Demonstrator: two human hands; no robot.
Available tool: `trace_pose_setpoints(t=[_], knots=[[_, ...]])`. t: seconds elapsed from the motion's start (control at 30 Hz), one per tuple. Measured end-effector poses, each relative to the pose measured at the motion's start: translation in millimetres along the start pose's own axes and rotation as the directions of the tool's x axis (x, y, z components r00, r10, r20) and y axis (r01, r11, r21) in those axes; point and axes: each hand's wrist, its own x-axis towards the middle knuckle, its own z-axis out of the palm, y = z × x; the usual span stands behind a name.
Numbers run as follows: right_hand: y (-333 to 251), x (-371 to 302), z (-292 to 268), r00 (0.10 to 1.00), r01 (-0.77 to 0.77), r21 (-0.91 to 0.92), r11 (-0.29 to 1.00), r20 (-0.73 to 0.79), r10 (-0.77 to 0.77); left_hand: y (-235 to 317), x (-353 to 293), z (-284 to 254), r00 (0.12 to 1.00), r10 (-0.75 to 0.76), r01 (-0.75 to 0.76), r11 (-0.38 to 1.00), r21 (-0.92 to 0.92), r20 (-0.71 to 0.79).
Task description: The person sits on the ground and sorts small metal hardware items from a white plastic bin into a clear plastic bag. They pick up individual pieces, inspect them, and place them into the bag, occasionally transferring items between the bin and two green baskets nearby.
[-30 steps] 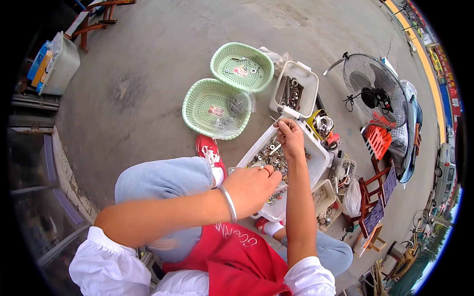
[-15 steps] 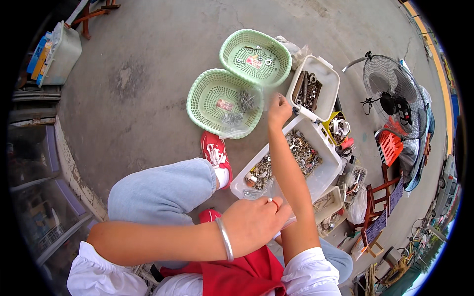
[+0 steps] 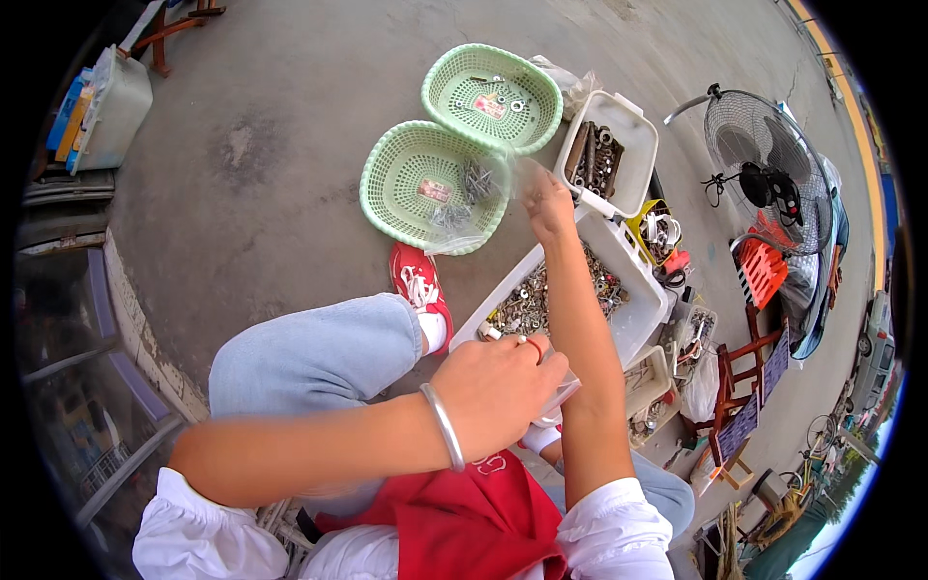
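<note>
My left hand (image 3: pixel 501 389), with a ring and a silver bangle on its arm, is closed on a clear plastic bag (image 3: pixel 566 389) close to my lap. Its fingertips are partly hidden. My right hand (image 3: pixel 549 205) reaches across the white bin (image 3: pixel 630 282) of mixed small hardware (image 3: pixel 604 280). Its fingers pinch a blurred, see-through piece that looks like a clear plastic bag (image 3: pixel 523 176). Just left of it stands a green basket (image 3: pixel 385 179) with clear bags of metal pieces (image 3: pixel 478 180). A second green basket (image 3: pixel 445 82) behind holds a few washers and loose metal parts.
A white box (image 3: pixel 638 159) of rusty metal parts adjoins the hardware bin. Farther right are a yellow container (image 3: pixel 657 232), small trays (image 3: pixel 646 382), a fan (image 3: pixel 768 184) and a wooden chair (image 3: pixel 749 387). My red shoe (image 3: pixel 420 290) rests near the baskets.
The view has shifted slightly, and the baskets sit a little higher in it. My left hand has turned a little, hiding metal pieces seen in its bag. The right hand stays beside the basket.
</note>
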Motion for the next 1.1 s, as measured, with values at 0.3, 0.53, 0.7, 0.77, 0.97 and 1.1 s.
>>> trace_pose_setpoints(t=[0.3, 0.53, 0.7, 0.77, 0.97, 1.1], knots=[[-121.9, -270.0, 8.2, 0.917, -0.299, 0.636, 0.712, 0.398, 0.030, -21.1, 19.3, 19.1, 0.995, -0.064, 0.056, 0.993, -0.107, -0.073], [-110.0, -340.4, 13.0, 0.984, -0.130, 0.644, 0.754, -0.008, 0.177, 7.5, 25.7, 45.1, 1.000, 0.003, -0.003, 1.000, -0.020, -0.001], [-109.4, -361.3, 1.2, 0.996, -0.033, 0.610, 0.792, -0.050, 0.080, 20.4, 26.4, 52.3, 0.996, 0.017, -0.013, 0.999, -0.044, 0.089], [-106.6, -365.3, -6.2, 0.998, -0.026, 0.570, 0.821, -0.034, 0.054, 24.6, 25.7, 53.8, 0.994, 0.005, 0.006, 0.995, -0.096, 0.108], [-94.2, -371.1, -13.4, 0.990, 0.017, 0.398, 0.917, -0.135, 0.040, 39.9, 28.0, 54.5, 0.998, 0.048, -0.044, 0.992, -0.118, 0.035], [-115.9, -386.5, -10.9, 1.000, 0.020, 0.114, 0.993, 0.000, -0.020, 32.0, 29.7, 57.6, 0.986, 0.134, -0.123, 0.986, 0.115, -0.099]])
